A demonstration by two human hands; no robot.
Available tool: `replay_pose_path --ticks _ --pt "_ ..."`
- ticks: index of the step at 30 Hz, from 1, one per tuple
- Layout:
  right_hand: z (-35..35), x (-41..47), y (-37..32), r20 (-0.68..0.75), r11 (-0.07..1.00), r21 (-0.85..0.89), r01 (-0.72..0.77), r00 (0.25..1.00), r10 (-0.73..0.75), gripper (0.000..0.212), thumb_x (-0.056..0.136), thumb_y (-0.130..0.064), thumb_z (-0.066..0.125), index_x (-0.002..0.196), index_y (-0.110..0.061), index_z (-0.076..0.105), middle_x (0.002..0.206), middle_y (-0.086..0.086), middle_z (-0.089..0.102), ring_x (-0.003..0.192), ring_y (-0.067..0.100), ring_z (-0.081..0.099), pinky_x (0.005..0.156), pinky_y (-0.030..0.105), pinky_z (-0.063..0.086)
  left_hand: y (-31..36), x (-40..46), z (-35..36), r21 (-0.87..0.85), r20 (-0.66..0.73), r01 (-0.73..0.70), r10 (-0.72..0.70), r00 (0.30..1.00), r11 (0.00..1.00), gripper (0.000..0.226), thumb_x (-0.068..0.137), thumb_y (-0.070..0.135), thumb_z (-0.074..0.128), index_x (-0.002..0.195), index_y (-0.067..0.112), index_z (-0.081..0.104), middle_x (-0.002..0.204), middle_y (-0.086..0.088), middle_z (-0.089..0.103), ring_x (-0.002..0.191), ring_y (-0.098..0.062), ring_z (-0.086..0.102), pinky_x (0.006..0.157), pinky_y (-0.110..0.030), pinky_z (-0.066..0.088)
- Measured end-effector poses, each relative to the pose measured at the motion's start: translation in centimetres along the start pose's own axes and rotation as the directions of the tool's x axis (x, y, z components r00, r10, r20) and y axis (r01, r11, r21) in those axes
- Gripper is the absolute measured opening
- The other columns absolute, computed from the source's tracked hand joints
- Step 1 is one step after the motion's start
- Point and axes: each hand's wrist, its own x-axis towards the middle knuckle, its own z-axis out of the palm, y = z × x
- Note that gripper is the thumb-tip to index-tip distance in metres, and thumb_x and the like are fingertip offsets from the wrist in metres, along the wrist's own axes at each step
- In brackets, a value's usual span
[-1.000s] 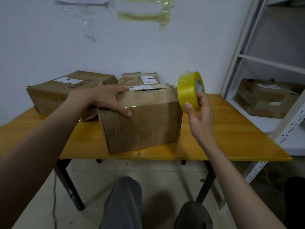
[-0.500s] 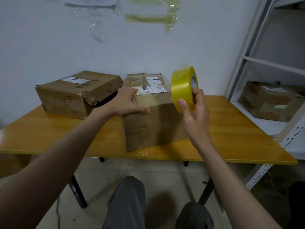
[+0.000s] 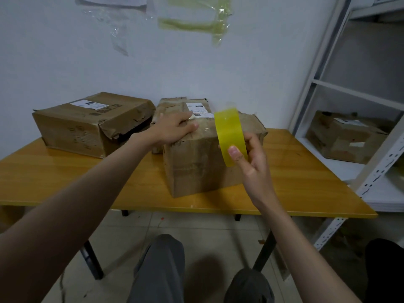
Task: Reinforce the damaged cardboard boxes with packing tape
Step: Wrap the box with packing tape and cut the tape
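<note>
A worn cardboard box [image 3: 196, 167] stands near the front edge of the yellow table [image 3: 76, 178]. My left hand [image 3: 175, 127] lies flat on its top left edge, holding it down. My right hand [image 3: 251, 158] grips a yellow roll of packing tape [image 3: 229, 134] upright in front of the box's right half, thumb on the roll's face. A torn box [image 3: 87, 123] with a split corner sits at the back left. Another crumpled box [image 3: 175, 103] stands behind the front one, mostly hidden by it.
A white metal shelf rack [image 3: 341, 84] stands at the right, with one more damaged box [image 3: 343, 136] on its shelf. Strips of old tape [image 3: 196, 25] hang on the wall. My knees [image 3: 161, 270] are below the table edge.
The front box has turned and slid right under my left hand. My right hand has brought the tape roll lower and in front of the box's right side.
</note>
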Motion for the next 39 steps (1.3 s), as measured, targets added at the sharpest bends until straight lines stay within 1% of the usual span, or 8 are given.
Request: replay_pose_path --ticks 8,13,21,25,28,31,35,39 --pt "-0.2 -0.6 -0.1 -0.017 0.994 0.084 -0.067 0.997 0.069 0.029 0.096 -0.025 0.059 0.114 -0.002 0.059 0.102 0.020 0.071 0.099 0.036 0.066 0.084 0.046 0.053 1.2 0.1 -2.7 -0.204 -0.151 -0.075 0.044 0.988 0.976 0.044 0.089 0.021 0.077 0.131 0.016 0.067 0.106 0.006 0.065 0.094 -0.003 0.059 0.076 -0.008 0.045" --pt "-0.2 -0.5 -0.3 -0.014 0.988 0.130 -0.088 0.996 0.090 0.031 0.096 -0.023 0.058 0.116 0.000 0.058 0.101 0.011 0.074 0.097 0.023 0.070 0.081 0.035 0.055 1.2 0.2 -3.4 -0.608 0.001 0.108 -0.135 0.991 0.787 0.038 0.079 0.005 0.083 0.116 0.009 0.074 0.114 -0.013 0.072 0.107 -0.024 0.069 0.094 -0.030 0.057" --pt "-0.1 -0.4 -0.5 -0.015 0.977 0.181 -0.108 0.994 0.113 0.025 0.095 -0.024 0.058 0.114 -0.008 0.060 0.100 0.006 0.075 0.100 0.025 0.070 0.087 0.043 0.054 2.1 -0.2 -3.2 -0.749 0.076 0.214 -0.239 0.968 0.627 0.030 0.080 -0.002 0.078 0.109 0.004 0.071 0.108 -0.016 0.073 0.078 -0.015 0.074 0.069 -0.023 0.060" --pt "-0.1 -0.4 -0.7 0.004 0.962 0.239 -0.132 0.991 0.135 0.020 0.094 -0.023 0.059 0.111 -0.012 0.060 0.098 0.005 0.075 0.099 0.030 0.070 0.085 0.048 0.053 1.5 -0.3 -2.9 -0.682 -0.018 0.146 -0.216 0.976 0.717 0.023 0.075 0.004 0.085 0.093 0.012 0.074 0.102 -0.010 0.074 0.096 -0.020 0.071 0.088 -0.031 0.059" --pt "-0.1 -0.6 -0.7 0.028 0.960 0.235 -0.150 0.989 0.148 0.022 0.094 -0.024 0.059 0.112 -0.012 0.060 0.098 0.004 0.075 0.097 0.030 0.071 0.082 0.047 0.054 1.2 -0.1 -2.4 -0.270 -0.222 0.036 -0.099 0.970 0.962 0.031 0.075 0.013 0.088 0.104 0.017 0.076 0.109 -0.001 0.065 0.106 -0.017 0.060 0.091 -0.025 0.048" --pt "0.0 -0.8 -0.7 0.051 0.960 0.227 -0.164 0.986 0.156 0.024 0.094 -0.025 0.059 0.113 -0.010 0.060 0.101 0.008 0.074 0.097 0.029 0.072 0.082 0.040 0.057 2.9 -0.3 -2.1 -0.044 -0.385 -0.181 0.150 0.911 0.983 0.013 0.091 0.027 0.074 0.102 0.023 0.078 0.111 0.004 0.061 0.106 -0.013 0.054 0.089 -0.026 0.042" --pt "0.0 -0.9 -0.6 0.068 0.957 0.232 -0.175 0.984 0.164 0.026 0.094 -0.023 0.060 0.114 -0.006 0.060 0.105 0.023 0.070 0.092 0.025 0.073 0.079 0.034 0.057 5.9 -2.0 -3.0 -0.341 -0.152 -0.231 0.189 0.970 0.911 0.052 0.106 0.054 0.036 0.102 0.025 0.080 0.102 0.011 0.077 0.096 -0.007 0.067 0.088 -0.026 0.049" --pt "-0.3 -1.1 -0.3 0.095 0.955 0.228 -0.190 0.980 0.172 0.027 0.093 -0.022 0.060 0.114 -0.006 0.060 0.102 0.022 0.071 0.090 0.026 0.072 0.078 0.034 0.057 6.6 -2.4 -3.0 -0.469 0.068 -0.164 0.221 0.973 0.868 0.051 0.107 0.047 0.038 0.112 0.014 0.076 0.101 0.003 0.078 0.095 -0.011 0.072 0.088 -0.025 0.055"
